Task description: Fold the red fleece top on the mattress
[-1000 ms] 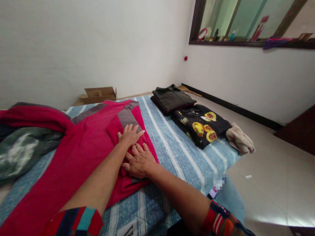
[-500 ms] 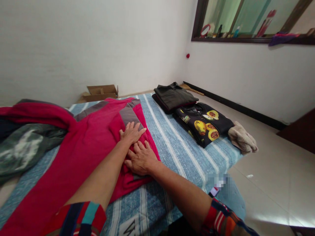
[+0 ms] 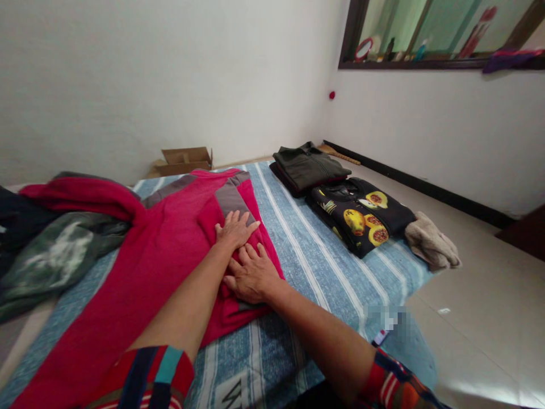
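Observation:
A red garment with grey panels [image 3: 170, 238] lies spread on a blue striped mat [image 3: 306, 250]. My left hand [image 3: 235, 228] rests flat on a folded part of it, fingers stretched out. Just below, my right hand [image 3: 252, 274] presses flat on the same fold, fingers apart. Neither hand holds anything.
Folded clothes lie at the mat's far right: a dark jacket [image 3: 309, 166], a black fruit-print shirt [image 3: 361, 213] and a beige cloth [image 3: 432, 247]. A dark green and grey heap [image 3: 55, 255] lies left. A cardboard box [image 3: 185, 160] stands by the wall. Tiled floor runs along the right.
Both hands stay flat on the red garment, almost unmoved. The view has shifted slightly to the left.

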A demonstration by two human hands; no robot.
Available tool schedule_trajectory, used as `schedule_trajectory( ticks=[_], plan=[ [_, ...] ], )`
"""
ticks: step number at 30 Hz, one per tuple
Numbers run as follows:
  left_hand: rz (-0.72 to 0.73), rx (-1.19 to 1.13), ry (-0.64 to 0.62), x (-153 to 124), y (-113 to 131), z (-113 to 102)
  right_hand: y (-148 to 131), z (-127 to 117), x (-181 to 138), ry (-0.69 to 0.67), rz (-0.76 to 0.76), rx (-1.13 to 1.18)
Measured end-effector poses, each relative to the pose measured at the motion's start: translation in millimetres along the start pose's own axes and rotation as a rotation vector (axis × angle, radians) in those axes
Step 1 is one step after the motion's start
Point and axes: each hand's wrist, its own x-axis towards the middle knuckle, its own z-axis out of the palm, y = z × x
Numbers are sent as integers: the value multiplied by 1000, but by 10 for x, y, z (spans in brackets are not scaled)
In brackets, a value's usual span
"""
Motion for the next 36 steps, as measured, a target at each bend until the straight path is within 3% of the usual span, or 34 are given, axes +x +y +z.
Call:
schedule_trajectory(
  ticks=[25, 36],
  plan=[
    [-11, -89, 49, -223, -80, 55, -101, 115, -65, -34, 10, -4],
    [-21, -104, 8, -184, -89, 82, -107, 155, -74, -34, 10, -14]
  ],
)
